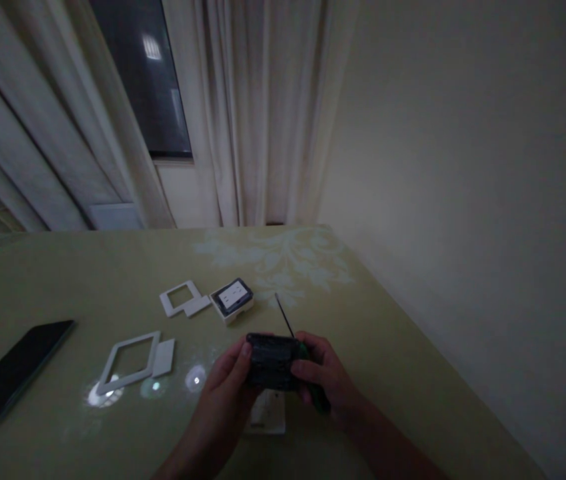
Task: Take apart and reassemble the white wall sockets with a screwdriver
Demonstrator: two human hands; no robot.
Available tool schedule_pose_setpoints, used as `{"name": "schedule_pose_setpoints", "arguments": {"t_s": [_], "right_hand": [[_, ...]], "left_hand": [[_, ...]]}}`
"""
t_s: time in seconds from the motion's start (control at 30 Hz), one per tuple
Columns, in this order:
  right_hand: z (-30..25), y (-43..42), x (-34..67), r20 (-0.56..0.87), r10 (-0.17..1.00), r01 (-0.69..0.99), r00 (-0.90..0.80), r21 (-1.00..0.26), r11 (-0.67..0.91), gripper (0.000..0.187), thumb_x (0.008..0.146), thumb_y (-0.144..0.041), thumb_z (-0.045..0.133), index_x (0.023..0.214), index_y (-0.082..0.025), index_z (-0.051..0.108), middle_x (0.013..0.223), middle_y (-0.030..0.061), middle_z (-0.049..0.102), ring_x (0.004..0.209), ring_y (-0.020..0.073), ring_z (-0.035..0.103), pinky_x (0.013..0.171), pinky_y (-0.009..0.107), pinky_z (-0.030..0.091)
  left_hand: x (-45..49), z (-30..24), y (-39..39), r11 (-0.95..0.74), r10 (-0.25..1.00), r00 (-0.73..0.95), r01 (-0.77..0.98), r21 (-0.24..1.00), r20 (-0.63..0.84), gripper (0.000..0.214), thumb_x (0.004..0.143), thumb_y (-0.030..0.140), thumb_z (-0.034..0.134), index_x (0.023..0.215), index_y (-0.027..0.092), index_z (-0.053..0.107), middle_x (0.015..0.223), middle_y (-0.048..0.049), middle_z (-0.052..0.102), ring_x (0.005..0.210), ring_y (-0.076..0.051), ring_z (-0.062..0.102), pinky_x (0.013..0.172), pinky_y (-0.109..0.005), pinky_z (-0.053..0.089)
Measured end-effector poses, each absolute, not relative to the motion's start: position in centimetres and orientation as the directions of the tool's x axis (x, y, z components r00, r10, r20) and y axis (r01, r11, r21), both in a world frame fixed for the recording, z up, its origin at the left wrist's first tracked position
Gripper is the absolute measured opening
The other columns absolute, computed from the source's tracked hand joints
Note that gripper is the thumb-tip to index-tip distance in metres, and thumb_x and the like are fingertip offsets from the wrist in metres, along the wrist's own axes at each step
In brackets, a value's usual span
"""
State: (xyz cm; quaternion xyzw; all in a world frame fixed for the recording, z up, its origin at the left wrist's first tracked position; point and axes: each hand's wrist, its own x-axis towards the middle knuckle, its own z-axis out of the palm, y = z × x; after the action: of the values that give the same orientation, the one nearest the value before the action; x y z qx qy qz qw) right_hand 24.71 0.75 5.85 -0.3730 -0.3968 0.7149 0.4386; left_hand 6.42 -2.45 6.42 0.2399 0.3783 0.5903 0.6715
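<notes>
Both my hands hold a dark rectangular block (271,361), like the back of a socket module, just above the table. My left hand (227,380) grips its left side with thumb on top. My right hand (327,377) pinches its right side and also holds a screwdriver with a green handle (319,397), its thin shaft (284,315) pointing up and away. A white plate (267,413) lies on the table under the block.
On the yellow-green table (403,360) lie a socket module (233,298), a small white frame (181,297), a larger white frame (130,360) with a small flat piece (163,357), and a black phone (13,373) at left. Curtains and a wall stand behind.
</notes>
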Motion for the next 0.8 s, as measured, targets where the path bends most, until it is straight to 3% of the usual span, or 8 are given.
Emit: {"name": "schedule_pose_setpoints", "arguments": {"t_s": [0.3, 0.5, 0.57, 0.67, 0.8], "right_hand": [[5.8, 1.0, 24.5, -0.154, 0.920, -0.309, -0.360, -0.911, -0.274, 0.049, 0.069, -0.055, 0.096, 0.085, -0.019, 0.068, 0.065, -0.0042, 0.065, 0.037, 0.0041, 0.047, 0.034, 0.013, 0.029], [5.9, 0.6, 24.2, -0.130, 0.919, -0.269, -0.372, -0.932, -0.241, 0.053, 0.072, -0.055, 0.095, 0.101, -0.019, 0.070, 0.075, -0.0043, 0.066, 0.043, 0.0028, 0.046, 0.040, 0.014, 0.033], [5.7, 0.9, 24.3, -0.126, 0.937, -0.243, -0.325, -0.947, -0.211, 0.052, 0.075, -0.059, 0.092, 0.099, -0.019, 0.068, 0.075, -0.0043, 0.065, 0.042, 0.0025, 0.045, 0.040, 0.015, 0.030], [5.4, 1.7, 24.8, -0.102, 0.965, -0.175, -0.242, -0.974, -0.147, 0.049, 0.080, -0.061, 0.087, 0.097, -0.021, 0.065, 0.071, -0.0063, 0.060, 0.044, 0.0049, 0.045, 0.042, 0.017, 0.033], [5.5, 2.3, 25.6, 0.031, 0.955, 0.042, -0.294, -0.998, 0.045, 0.033, 0.091, -0.051, 0.078, 0.099, -0.022, 0.066, 0.071, -0.0035, 0.063, 0.060, 0.0128, 0.057, 0.056, 0.023, 0.045]], "left_hand": [[6.3, 5.1, -1.9, 0.160, 0.975, -0.017, -0.642, 0.750, -0.223, 0.053, 0.080, 0.053, 0.092, 0.116, 0.016, 0.081, 0.105, -0.0126, 0.082, 0.096, -0.029, 0.077, 0.086, -0.036, 0.060], [6.0, 4.9, -1.7, 0.162, 0.977, -0.007, -0.615, 0.772, -0.211, 0.048, 0.088, 0.052, 0.088, 0.122, 0.021, 0.077, 0.102, -0.0082, 0.082, 0.094, -0.024, 0.075, 0.081, -0.029, 0.056], [5.4, 5.1, -1.4, 0.141, 0.985, -0.009, -0.537, 0.832, -0.173, 0.046, 0.089, 0.054, 0.085, 0.120, 0.022, 0.078, 0.108, -0.0083, 0.082, 0.101, -0.026, 0.075, 0.085, -0.031, 0.057], [4.0, 5.5, -0.8, 0.041, 0.999, -0.016, -0.267, 0.963, -0.047, 0.043, 0.090, 0.055, 0.083, 0.118, 0.023, 0.080, 0.115, -0.0086, 0.083, 0.113, -0.029, 0.074, 0.097, -0.035, 0.057], [1.8, 6.1, 0.1, -0.151, 0.985, 0.088, 0.050, 0.987, 0.146, 0.034, 0.097, 0.054, 0.074, 0.113, 0.025, 0.083, 0.112, -0.0078, 0.084, 0.109, -0.029, 0.077, 0.100, -0.042, 0.060]]}}
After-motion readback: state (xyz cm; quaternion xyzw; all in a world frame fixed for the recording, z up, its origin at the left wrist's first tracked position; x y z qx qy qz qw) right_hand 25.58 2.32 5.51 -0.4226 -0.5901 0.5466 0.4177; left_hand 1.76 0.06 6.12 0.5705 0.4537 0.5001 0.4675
